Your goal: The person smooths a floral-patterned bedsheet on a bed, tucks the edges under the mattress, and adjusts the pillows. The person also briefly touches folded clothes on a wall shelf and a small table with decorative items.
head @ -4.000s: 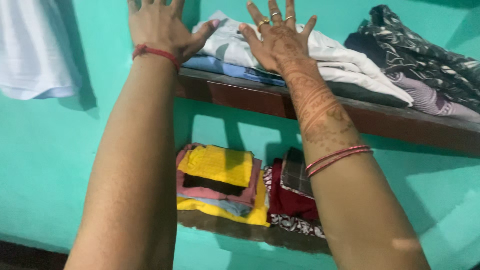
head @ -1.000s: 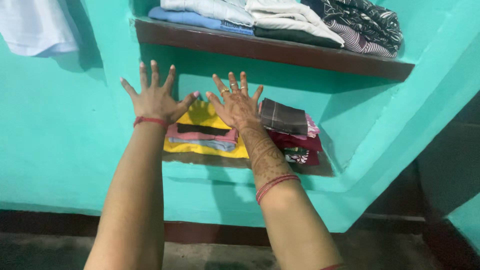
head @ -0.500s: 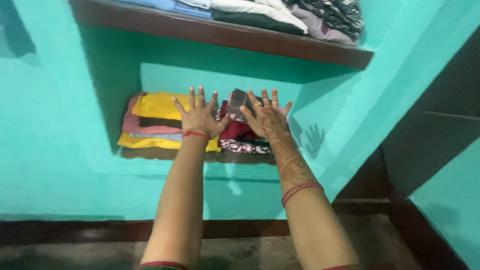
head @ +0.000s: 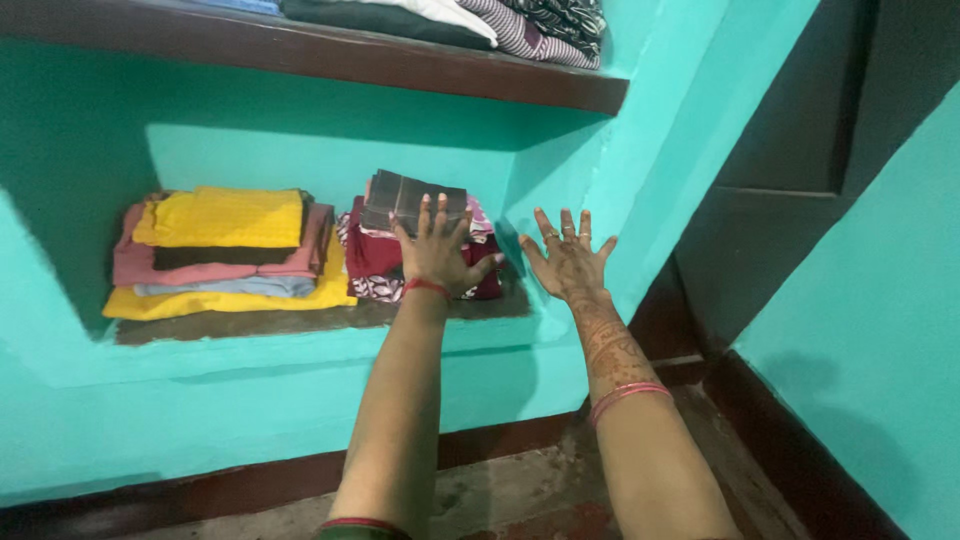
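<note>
With both hands spread wide and empty, we keep our left hand [head: 437, 258] level before the right stack [head: 415, 235] on the lower shelf [head: 300, 320], right hand [head: 568, 262] beside it.

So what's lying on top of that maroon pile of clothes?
A folded dark checked cloth tops the maroon pile, over a pink patterned piece. The left hand covers the pile's right part, hiding what lies there.

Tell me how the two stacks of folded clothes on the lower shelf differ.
The left stack is wider, mostly yellow and pink; the right stack is narrower, maroon with a dark checked piece on top. The left hand is spread before the right stack, none near the left. Both are neatly folded.
</note>
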